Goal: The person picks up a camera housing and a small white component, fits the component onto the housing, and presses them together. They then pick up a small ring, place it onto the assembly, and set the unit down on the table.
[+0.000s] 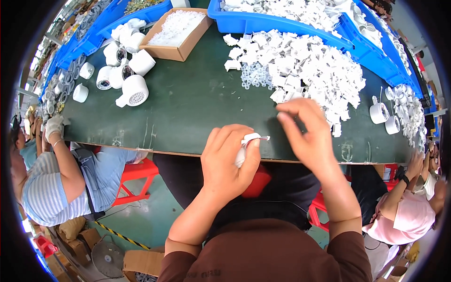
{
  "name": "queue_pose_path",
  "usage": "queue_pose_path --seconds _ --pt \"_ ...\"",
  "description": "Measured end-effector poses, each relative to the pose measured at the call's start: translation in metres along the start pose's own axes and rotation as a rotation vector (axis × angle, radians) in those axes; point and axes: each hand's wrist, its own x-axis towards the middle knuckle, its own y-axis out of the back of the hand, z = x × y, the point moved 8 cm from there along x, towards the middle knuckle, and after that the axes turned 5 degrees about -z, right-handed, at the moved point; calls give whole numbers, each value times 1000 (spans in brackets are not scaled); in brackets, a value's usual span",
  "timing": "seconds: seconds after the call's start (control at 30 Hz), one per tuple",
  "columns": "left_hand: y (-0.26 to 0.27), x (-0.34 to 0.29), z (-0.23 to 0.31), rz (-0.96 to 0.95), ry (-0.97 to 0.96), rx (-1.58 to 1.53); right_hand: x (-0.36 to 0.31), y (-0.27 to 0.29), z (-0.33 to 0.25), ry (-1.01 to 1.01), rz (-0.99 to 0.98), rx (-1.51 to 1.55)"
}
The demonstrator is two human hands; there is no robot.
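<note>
a long workshop table (188, 108) with a dark green top runs across the view, and blue bins (277, 29) line its far edge. the left hand (225, 162) grips a small white plastic fitting (250, 137) between thumb and fingers, just above the table's near edge, about midway along it. the fitting's thin tip points toward the table's right end, at the right hand (307, 136); the rest of its length seems to run down into the palm. the right hand has nothing visible in its grasp, its thumb and fingers parted, apart from the fitting. it is the nearer hand to the heap of white plastic pieces (314, 70), which spreads from the bins toward the near edge on the right.

the left fingers cover most of the fitting, so its full shape and true long axis cannot be told. the right hand's fingertips are blurred, and whether they touch the heap is unclear. the outer bins bend and are cut off at the rim.
</note>
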Motion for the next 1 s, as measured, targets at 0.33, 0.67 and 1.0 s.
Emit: queue_pose_path --seconds 0.33,0.67,1.0 --pt "1 0 -3 4 1 -67 17 6 19 140 -27 -337" --pt "-2 2 -6 -36 53 -115 5 15 61 -406 121 563" --pt "-13 2 -4 -237 0 -432 -14 -25 1 -180 -94 1000"
